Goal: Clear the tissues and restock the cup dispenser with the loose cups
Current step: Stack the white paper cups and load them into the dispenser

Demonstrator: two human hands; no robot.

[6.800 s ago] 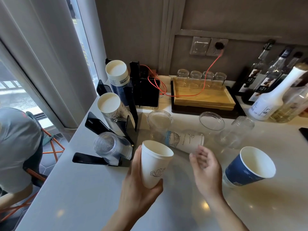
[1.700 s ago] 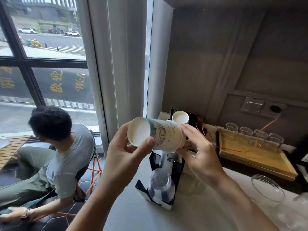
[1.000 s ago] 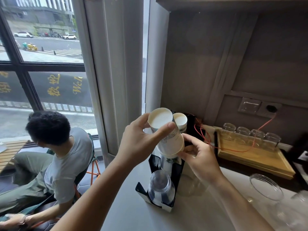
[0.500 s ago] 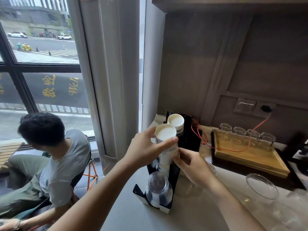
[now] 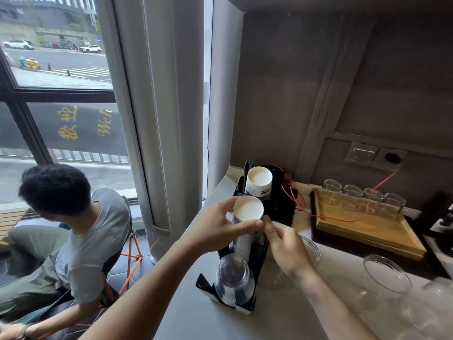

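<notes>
— How many slots does the black cup dispenser [image 5: 282, 207] have, and what fills them?

— Three, stepped along the left end of the bench [image 5: 191, 322]. The far slot carries a white paper cup stack [image 5: 258, 183] with a dark band, the middle one the paper cup stack [image 5: 247, 217] being handled, and the near one a clear plastic cup stack [image 5: 232, 278], all with their bases facing the camera.

— And the two hands?

— The left hand [image 5: 215, 229] curls around the top cup of the middle stack, thumb under its rim, fingers over the far side. The right hand [image 5: 286, 244] is just beside it, fingers bent, its fingertips [image 5: 266, 223] pinching the cup's lower right edge.

— What else sits on the bench?

— A wooden tray [image 5: 367, 229] with four small upturned glasses [image 5: 362, 195] along its back, a red cable [image 5: 343, 218] draped across it. Two clear cups show plainly at the right: one upright clear cup [image 5: 387, 273] and another clear cup [image 5: 311, 249] partly behind the right hand. More clear ware blurs at the corner; I cannot count it.

— Anyone else?

— One seated person [image 5: 61, 229] in a grey shirt, below by the window.
</notes>
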